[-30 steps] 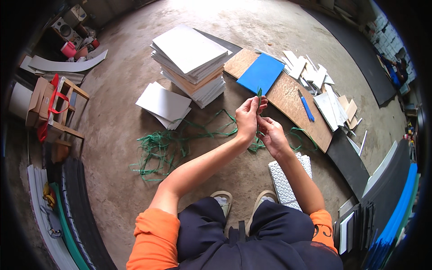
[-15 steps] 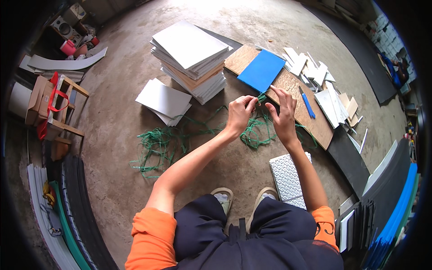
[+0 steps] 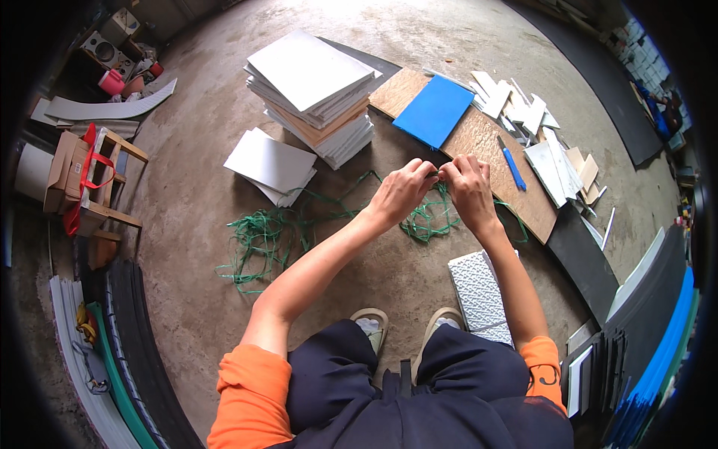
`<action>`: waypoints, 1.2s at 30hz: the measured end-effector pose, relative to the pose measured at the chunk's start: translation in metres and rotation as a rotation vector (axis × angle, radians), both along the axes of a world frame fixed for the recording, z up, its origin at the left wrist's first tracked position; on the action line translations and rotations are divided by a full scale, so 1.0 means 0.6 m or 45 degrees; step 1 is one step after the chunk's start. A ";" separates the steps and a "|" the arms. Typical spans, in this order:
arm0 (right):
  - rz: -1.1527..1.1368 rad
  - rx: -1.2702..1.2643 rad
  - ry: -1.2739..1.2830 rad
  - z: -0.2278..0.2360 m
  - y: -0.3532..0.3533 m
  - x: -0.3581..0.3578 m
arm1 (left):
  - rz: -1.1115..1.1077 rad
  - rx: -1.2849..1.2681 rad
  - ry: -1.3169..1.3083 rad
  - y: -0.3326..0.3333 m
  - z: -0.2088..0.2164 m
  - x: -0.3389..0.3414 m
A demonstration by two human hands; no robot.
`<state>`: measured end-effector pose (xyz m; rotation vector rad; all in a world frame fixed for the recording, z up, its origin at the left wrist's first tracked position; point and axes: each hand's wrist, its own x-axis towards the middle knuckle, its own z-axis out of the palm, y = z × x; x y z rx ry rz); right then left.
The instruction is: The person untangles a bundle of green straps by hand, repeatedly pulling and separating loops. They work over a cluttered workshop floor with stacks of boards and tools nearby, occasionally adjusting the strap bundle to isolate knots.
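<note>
My left hand [image 3: 404, 193] and my right hand [image 3: 468, 191] meet fingertip to fingertip above the floor, both closed in a pinch. Between them is green plastic string, mostly hidden by the fingers. Below the hands hangs or lies a loose tangle of this green string [image 3: 425, 224]; a bigger heap [image 3: 258, 238] spreads on the concrete to the left, joined by trailing strands. Just beyond my hands, a blue sheet [image 3: 434, 112] rests on a brown wooden board [image 3: 497, 150]. A blue utility knife [image 3: 512, 163] lies on that board, right of my right hand.
A tall stack of white and brown sheets [image 3: 310, 75] stands ahead, with a low white pile [image 3: 271, 161] beside it. White offcuts [image 3: 516, 105] litter the far right. A white textured block [image 3: 479, 295] sits by my right foot. Upright dark and blue sheets [image 3: 651, 322] line the right.
My right hand's fingers, spread before, have closed into a pinch on the string and come in against my left hand. My left hand keeps its pinch.
</note>
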<state>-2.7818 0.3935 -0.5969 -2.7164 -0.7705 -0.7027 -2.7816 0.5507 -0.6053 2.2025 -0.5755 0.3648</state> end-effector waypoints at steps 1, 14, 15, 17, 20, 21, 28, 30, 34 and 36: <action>0.001 -0.005 0.007 0.001 0.000 -0.003 | -0.032 0.015 -0.016 0.004 0.001 0.003; -0.036 -0.056 -0.168 -0.003 -0.019 0.004 | -0.045 -0.300 0.503 0.011 0.000 0.011; -0.047 -0.046 -0.156 -0.003 -0.023 0.006 | -0.031 -0.322 0.492 0.011 -0.002 0.012; -0.060 -0.020 -0.126 -0.005 -0.023 0.007 | 0.006 -0.363 0.474 0.015 -0.008 0.010; -0.094 0.052 -0.126 -0.013 -0.021 0.005 | 0.030 -0.529 0.569 0.002 -0.009 0.003; -0.111 0.066 -0.101 -0.020 -0.020 0.003 | 0.029 -0.560 0.542 -0.003 -0.009 0.002; -0.129 0.094 0.003 -0.049 0.021 -0.025 | 0.048 -0.729 0.413 -0.026 -0.006 0.004; -0.122 0.117 0.031 -0.057 0.025 -0.029 | 0.061 -0.644 0.335 -0.028 -0.009 0.002; -0.116 0.085 0.118 -0.055 0.030 -0.037 | 0.121 -0.363 0.123 -0.022 -0.017 0.005; -0.123 0.087 0.161 -0.051 0.029 -0.037 | 0.115 -0.322 0.125 -0.022 -0.014 0.004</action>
